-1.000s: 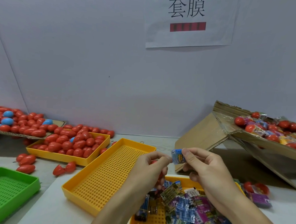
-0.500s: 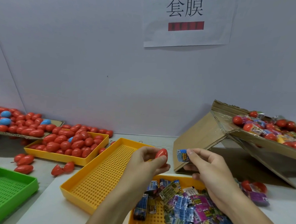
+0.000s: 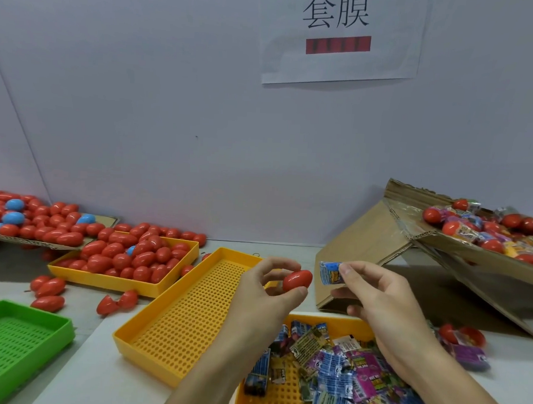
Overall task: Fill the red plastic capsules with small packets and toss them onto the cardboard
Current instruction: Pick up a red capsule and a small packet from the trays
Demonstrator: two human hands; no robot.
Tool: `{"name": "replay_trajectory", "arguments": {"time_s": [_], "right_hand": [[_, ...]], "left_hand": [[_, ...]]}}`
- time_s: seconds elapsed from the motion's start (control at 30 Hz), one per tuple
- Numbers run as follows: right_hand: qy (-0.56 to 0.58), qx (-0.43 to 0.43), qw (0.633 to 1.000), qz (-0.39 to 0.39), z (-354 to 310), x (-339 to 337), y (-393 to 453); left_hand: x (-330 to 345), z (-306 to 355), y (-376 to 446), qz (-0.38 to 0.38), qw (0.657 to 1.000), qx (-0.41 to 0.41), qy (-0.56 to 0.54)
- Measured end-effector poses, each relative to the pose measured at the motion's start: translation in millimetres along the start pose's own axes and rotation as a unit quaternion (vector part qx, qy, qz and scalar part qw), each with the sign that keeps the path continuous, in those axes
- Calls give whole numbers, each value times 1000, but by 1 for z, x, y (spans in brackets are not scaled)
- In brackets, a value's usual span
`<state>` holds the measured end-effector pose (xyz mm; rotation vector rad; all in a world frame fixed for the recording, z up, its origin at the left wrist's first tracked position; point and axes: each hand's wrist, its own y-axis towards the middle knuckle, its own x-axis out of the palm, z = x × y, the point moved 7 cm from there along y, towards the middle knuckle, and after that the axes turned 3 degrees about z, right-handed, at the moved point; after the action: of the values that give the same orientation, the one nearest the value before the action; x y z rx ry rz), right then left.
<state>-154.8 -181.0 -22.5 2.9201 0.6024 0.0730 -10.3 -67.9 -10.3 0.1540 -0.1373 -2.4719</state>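
Note:
My left hand [image 3: 265, 294] pinches a closed red capsule [image 3: 297, 280] between thumb and fingertips, above the table. Just right of it, my right hand [image 3: 380, 303] pinches a small blue packet [image 3: 329, 273] between thumb and forefinger. A narrow gap separates capsule and packet. Below my hands, a yellow tray [image 3: 357, 325] holds a heap of small packets [image 3: 343, 369]. At the far left a flat cardboard [image 3: 40, 243] carries many red capsules and a few blue ones.
A yellow tray [image 3: 125, 282] full of red capsules sits left of centre, beside an empty yellow tray [image 3: 146, 348]. A green tray [image 3: 67, 330] stands at the lower left. Loose capsules [image 3: 49, 287] lie between. A tilted cardboard box [image 3: 442, 242] at right holds capsules and packets.
My left hand has drawn apart from the right, bringing the red capsule into plain view at its fingertips. The right hand still holds the blue packet and has shifted slightly right.

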Motion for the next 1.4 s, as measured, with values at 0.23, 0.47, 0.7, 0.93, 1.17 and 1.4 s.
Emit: {"name": "replay_trajectory", "arguments": {"time_s": [0.23, 0.47, 0.7, 0.93, 1.17, 1.4], "right_hand": [[-17, -8, 1000, -13, 1, 1, 0], [-38, -20, 999, -28, -2, 5, -3], [-25, -55, 997, -42, -13, 8, -8], [-15, -75, 997, -24, -17, 5, -9], [5, -94, 995, -39, -23, 6, -11], [-10, -106, 994, -36, -26, 6, -11]], "left_hand": [[6, 8, -1, -14, 997, 61, 43], [5, 11, -1, -6, 996, 84, 19], [8, 8, 0, -21, 996, 85, 3], [8, 3, 1, -28, 997, 52, -55], [8, -1, 2, -35, 995, 31, -88], [7, 0, 2, -35, 993, 36, -111]]}}
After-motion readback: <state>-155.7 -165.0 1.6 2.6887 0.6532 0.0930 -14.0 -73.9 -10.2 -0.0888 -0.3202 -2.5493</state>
